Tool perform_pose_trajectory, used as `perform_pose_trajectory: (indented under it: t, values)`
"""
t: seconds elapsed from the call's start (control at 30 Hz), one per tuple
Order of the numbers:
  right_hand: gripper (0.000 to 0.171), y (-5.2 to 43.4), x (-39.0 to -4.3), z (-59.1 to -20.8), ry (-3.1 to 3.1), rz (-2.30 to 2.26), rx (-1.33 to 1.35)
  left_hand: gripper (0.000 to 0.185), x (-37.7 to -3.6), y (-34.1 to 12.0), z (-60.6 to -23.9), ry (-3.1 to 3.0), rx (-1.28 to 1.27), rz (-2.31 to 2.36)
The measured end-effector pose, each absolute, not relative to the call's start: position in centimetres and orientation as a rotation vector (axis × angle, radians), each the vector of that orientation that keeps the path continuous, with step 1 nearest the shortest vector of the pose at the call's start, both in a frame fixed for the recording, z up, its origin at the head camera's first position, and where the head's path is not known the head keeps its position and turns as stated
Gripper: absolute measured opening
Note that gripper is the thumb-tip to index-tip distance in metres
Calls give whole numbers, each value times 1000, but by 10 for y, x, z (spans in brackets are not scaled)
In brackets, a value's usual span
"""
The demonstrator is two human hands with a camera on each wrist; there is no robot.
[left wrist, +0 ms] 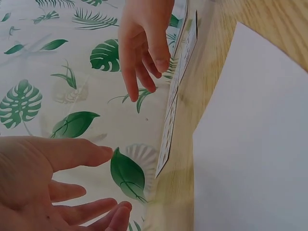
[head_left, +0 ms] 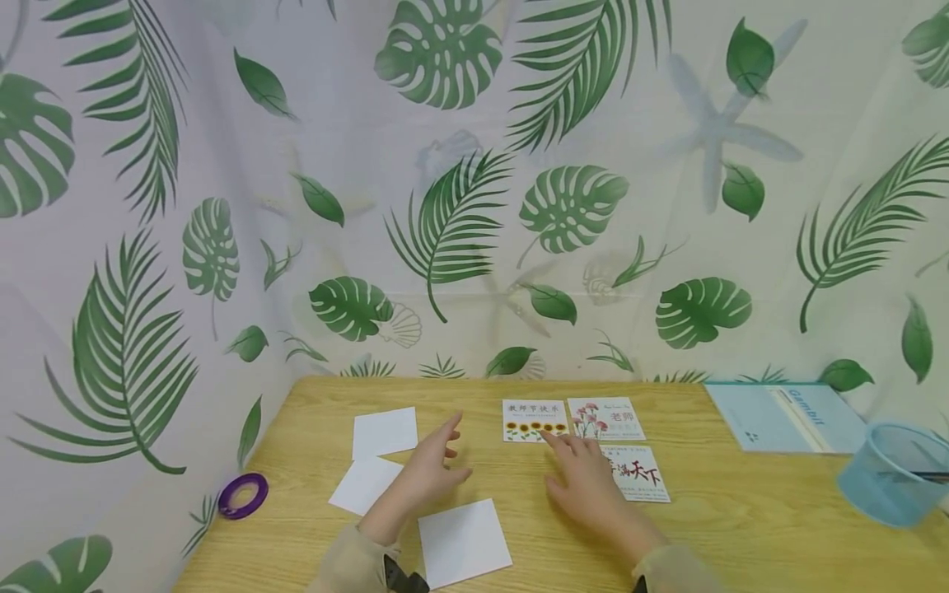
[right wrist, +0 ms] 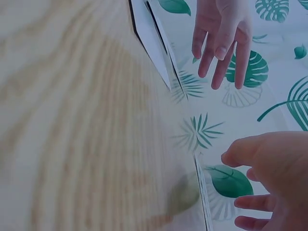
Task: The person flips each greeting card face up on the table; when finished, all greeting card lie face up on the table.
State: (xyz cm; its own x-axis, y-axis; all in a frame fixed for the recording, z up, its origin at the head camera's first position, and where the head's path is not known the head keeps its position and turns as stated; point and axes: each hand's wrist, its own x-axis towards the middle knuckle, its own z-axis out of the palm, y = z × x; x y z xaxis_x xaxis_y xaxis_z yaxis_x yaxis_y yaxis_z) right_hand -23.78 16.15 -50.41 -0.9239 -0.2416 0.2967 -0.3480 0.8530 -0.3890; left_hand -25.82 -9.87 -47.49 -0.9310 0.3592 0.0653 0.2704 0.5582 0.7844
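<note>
My left hand (head_left: 449, 450) hovers open over the wooden table (head_left: 712, 527), fingers spread, among three blank white cards (head_left: 384, 431) (head_left: 365, 484) (head_left: 463, 543). It holds nothing; in the left wrist view the left hand (left wrist: 103, 185) is empty beside a white card (left wrist: 255, 144). My right hand (head_left: 561, 463) lies flat and open, its index fingertip touching the lower right corner of a sunflower card (head_left: 530, 418). A carnation card (head_left: 608, 417) lies beside that, and a card with large red and black characters (head_left: 643, 475) lies partly under my right hand.
A purple tape roll (head_left: 243, 495) lies near the table's left edge. A light blue book (head_left: 786, 416) and a blue mesh cup (head_left: 893, 471) sit at the right. A leaf-print curtain (head_left: 445, 206) closes in the back and sides.
</note>
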Motion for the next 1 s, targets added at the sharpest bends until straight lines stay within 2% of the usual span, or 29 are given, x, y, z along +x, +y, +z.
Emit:
perform_pose_trajectory:
  t: [0.57, 1.0]
  values:
    - [63, 145, -210, -511, -2782, 738, 447, 88, -213, -131, -479, 2737, 566, 1191]
    - [63, 131, -195, -517, -2823, 727, 578, 87, -205, -129, -486, 2728, 587, 1060]
